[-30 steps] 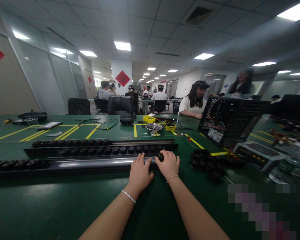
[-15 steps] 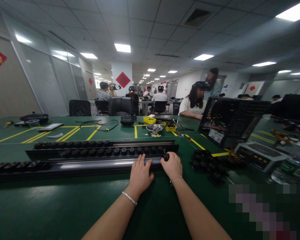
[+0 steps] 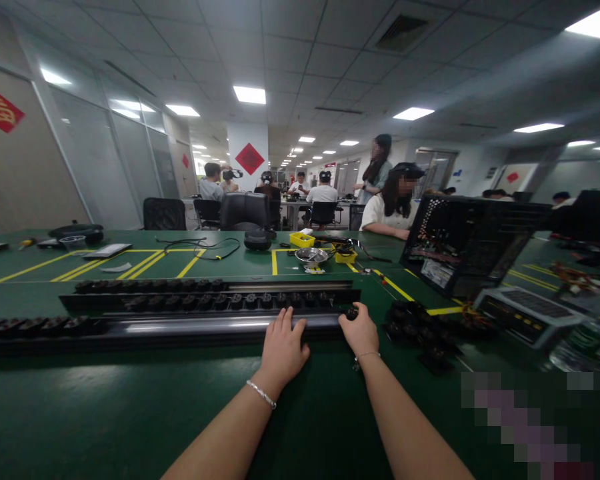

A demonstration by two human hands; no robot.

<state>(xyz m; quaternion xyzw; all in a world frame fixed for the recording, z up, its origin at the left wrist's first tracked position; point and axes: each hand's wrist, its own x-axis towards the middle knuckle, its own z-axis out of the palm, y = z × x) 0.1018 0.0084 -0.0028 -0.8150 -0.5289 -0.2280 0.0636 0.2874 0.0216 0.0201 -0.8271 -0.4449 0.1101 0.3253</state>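
Two bare hands are seen at lower centre; the left hand (image 3: 283,348) is laid flat, fingers spread, on the long black rail with a shiny metal strip (image 3: 180,326); the right hand (image 3: 361,330) is pinched on a small black round knob (image 3: 351,313) at the rail's right end; a heap of loose black knobs (image 3: 420,327) lies just right; an open black computer case (image 3: 473,243) is stood beyond; bare green table (image 3: 130,413) is left below.

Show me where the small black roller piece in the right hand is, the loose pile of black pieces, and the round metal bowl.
small black roller piece (image 3: 351,313): head view, its top.
loose pile of black pieces (image 3: 416,325): head view, pile middle.
round metal bowl (image 3: 311,257): head view, near rim.
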